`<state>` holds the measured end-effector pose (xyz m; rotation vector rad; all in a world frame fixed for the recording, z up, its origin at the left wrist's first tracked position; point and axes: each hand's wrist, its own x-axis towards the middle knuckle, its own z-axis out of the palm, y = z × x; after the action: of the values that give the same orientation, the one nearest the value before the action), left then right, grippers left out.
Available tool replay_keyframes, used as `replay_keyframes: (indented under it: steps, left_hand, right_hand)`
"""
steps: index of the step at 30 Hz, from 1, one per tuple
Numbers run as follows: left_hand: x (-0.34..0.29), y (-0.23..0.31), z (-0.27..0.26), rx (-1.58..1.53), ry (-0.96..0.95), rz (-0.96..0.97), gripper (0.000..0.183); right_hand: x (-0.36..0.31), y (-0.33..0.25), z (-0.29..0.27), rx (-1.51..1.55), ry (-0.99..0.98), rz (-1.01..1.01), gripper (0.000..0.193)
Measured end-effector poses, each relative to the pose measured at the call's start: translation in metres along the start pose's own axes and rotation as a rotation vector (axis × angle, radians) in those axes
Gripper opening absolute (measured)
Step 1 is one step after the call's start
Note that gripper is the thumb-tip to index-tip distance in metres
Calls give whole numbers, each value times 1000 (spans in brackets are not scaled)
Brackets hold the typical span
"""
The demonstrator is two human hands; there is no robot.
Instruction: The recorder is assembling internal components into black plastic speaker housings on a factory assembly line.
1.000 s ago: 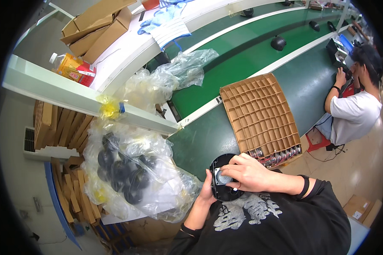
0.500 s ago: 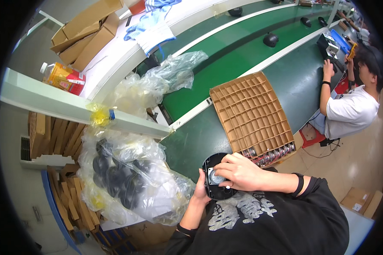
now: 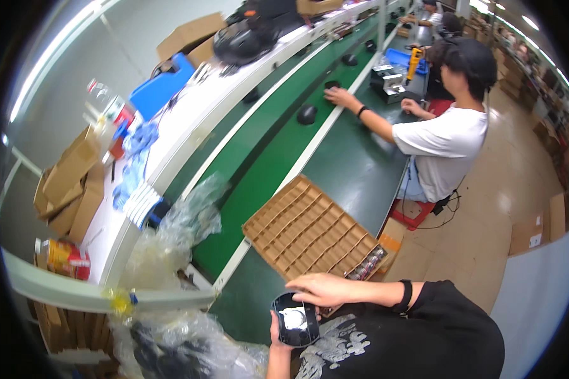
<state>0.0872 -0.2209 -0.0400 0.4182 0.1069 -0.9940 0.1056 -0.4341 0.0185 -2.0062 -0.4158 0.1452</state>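
Observation:
A round black plastic housing sits in my left hand, whose fingers wrap round its left side. Inside the housing shows a bright, silvery round part that looks like a speaker, washed out by glare. My right hand lies across the housing's upper edge with its fingers stretched out, its fingertips touching or just over the rim. Just beyond my right hand is a divided cardboard tray, with several metal round parts in the cells at its near right end.
A green conveyor belt carries black domed housings. At right a seated co-worker reaches onto the belt. Clear plastic bags with black parts lie at lower left, under a pale metal bar. Blue-and-white gloves rest on the white shelf.
My view has swung up along the belt. My right hand's fingers have moved from the speaker to the housing's upper edge. The co-worker's arm now stretches to the belt.

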Motion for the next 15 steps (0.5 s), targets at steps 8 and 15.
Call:
replay_keyframes:
  steps: [8, 15]
  left_hand:
    - [44, -9, 14, 13, 247, -219, 84]
    - [5, 1, -45, 434, 426, 6, 76]
  right_hand:
    - [-22, 72, -29, 71, 18, 277, 32]
    - [-5, 176, -100, -27, 641, 510, 34]
